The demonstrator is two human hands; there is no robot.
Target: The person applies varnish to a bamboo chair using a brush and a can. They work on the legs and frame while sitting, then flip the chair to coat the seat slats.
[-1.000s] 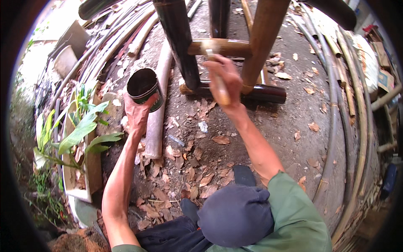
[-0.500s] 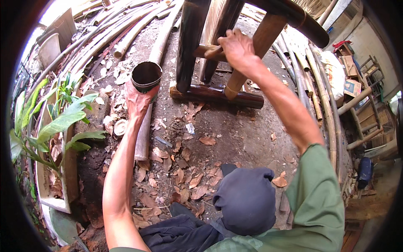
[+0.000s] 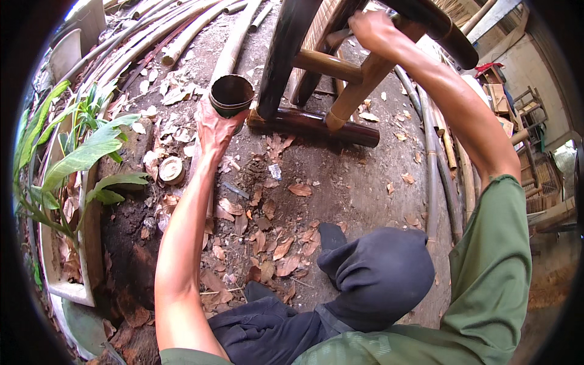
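Note:
My left hand (image 3: 216,125) is wrapped round a dark, open-topped can (image 3: 232,92) held upright; its inside looks dark, and the level of anything in it cannot be made out. At the upper part of a bamboo furniture frame (image 3: 328,126), my right hand (image 3: 372,29) is closed on a small brown thing that looks like a paintbrush (image 3: 336,38), mostly hidden by the fingers and the frame. Some poles of the frame are glossy and nearly black, while a slanted brace (image 3: 351,100) and a short crossbar (image 3: 328,65) are lighter brown.
Long bamboo poles (image 3: 234,45) lie at the back left, and more poles (image 3: 433,176) lie at the right. A leafy plant (image 3: 91,161) grows in a planter (image 3: 91,267) on the left. Dry leaves (image 3: 283,248) and a round pale container (image 3: 171,170) are on the ground.
My right hand has moved up and away, from beside the crossbar to the frame's upper part. The left hand has shifted slightly right and up with the can.

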